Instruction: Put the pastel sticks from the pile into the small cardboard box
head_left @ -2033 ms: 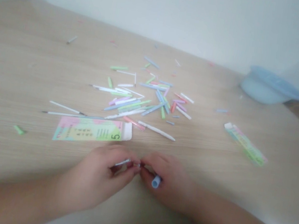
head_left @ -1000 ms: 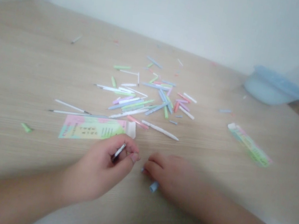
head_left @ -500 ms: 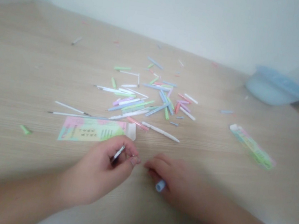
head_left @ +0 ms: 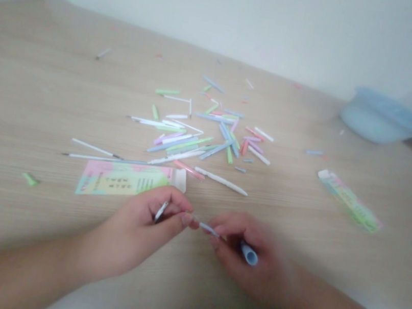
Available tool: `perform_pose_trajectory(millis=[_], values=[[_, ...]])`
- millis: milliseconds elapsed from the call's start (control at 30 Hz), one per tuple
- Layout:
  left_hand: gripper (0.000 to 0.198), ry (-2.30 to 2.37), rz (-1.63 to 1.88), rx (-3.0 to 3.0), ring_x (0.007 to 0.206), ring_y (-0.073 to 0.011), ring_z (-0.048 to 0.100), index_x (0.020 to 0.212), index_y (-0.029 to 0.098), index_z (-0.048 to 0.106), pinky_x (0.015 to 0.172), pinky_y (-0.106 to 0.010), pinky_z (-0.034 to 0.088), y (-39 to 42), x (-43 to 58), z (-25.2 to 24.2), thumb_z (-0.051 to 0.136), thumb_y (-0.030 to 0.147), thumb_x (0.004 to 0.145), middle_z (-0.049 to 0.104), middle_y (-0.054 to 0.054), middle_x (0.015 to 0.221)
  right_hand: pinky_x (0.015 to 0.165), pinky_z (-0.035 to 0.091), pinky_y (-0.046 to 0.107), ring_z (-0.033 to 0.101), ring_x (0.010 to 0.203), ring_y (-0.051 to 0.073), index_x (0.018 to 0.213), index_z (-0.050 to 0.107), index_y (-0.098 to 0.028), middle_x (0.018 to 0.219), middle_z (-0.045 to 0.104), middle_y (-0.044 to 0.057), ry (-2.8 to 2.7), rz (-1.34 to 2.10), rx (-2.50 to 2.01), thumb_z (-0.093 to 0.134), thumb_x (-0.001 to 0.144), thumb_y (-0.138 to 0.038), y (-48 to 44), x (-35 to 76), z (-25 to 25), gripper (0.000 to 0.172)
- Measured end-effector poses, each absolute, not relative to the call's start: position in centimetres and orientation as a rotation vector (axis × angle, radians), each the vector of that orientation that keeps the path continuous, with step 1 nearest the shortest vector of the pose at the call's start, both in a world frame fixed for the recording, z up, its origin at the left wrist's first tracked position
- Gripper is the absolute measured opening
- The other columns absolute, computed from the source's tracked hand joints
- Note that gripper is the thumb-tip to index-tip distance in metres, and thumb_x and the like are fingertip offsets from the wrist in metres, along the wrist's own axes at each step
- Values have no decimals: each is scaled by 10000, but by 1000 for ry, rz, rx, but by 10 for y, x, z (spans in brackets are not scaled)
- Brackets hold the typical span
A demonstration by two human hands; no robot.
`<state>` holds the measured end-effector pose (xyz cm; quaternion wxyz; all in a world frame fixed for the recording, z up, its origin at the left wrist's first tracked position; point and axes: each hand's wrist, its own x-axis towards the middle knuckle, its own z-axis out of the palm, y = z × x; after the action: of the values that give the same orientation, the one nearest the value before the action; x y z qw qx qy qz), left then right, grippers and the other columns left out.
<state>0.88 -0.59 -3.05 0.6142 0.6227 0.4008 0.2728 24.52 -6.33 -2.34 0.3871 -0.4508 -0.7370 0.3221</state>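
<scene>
My left hand (head_left: 144, 230) is closed around a slim pen refill (head_left: 161, 211); its pale end with a dark part shows between thumb and palm. From its fingertips a thin light blue pen piece (head_left: 209, 229) reaches across to the fingers of my right hand (head_left: 246, 248). Whether that piece joins the refill is hidden by the fingers. My right hand is closed too, with a light blue pen barrel (head_left: 250, 255) held in it, its hollow round end facing me. Beyond both hands lies a loose heap of pen parts (head_left: 192, 144) in blue, green, white, pink and purple.
A pastel pen packet (head_left: 109, 179) lies flat by my left hand, a second packet (head_left: 351, 202) at the right. A green pen piece (head_left: 31, 179) lies far left. At the back right stands a light blue basin (head_left: 383, 119). A white wall (head_left: 227, 13) closes off the table's back.
My right hand has turned and shifted slightly right, showing more of the barrel's hollow end. The thin blue piece now shows between the two hands. The left hand stays nearly still.
</scene>
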Motion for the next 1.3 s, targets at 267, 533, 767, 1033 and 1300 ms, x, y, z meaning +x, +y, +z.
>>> perform_pose_trajectory(millis=[267,533,767,1033,1300], values=[[330,943,559,1376,496,-77,354,955,210,615,442,-174,302,-3,10,-30,642,540,961,466,92,606,649,521,232,692,711,112,964,625,-252,920,755,-18,-1901,759,-972,685,927,-112,-56,244,-26,157],[333,944,531,1439,518,-82,382,931,213,644,465,-177,321,-5,6,-33,630,542,975,460,85,609,659,558,242,736,750,140,1002,642,-259,898,774,-1,-1913,752,-930,686,950,-117,-55,243,-25,158],[262,873,545,1695,621,-100,474,847,219,721,566,-202,378,-4,7,-30,627,416,991,562,50,682,706,583,270,751,782,170,963,678,-263,876,773,1,-1935,791,-905,746,933,-156,-50,242,-28,131],[277,796,430,1678,753,-131,572,935,218,715,676,-229,454,-7,5,-32,567,433,1029,644,26,816,694,547,251,665,783,145,1162,663,-252,915,687,-3,-2039,680,-1026,827,893,-273,-52,238,-30,316],[314,794,292,1602,734,-140,536,922,200,669,647,-248,450,-8,4,-39,575,484,1018,617,15,814,703,582,236,700,796,150,1329,611,-223,971,724,42,-2164,558,-913,734,981,-262,-54,235,-34,370]])
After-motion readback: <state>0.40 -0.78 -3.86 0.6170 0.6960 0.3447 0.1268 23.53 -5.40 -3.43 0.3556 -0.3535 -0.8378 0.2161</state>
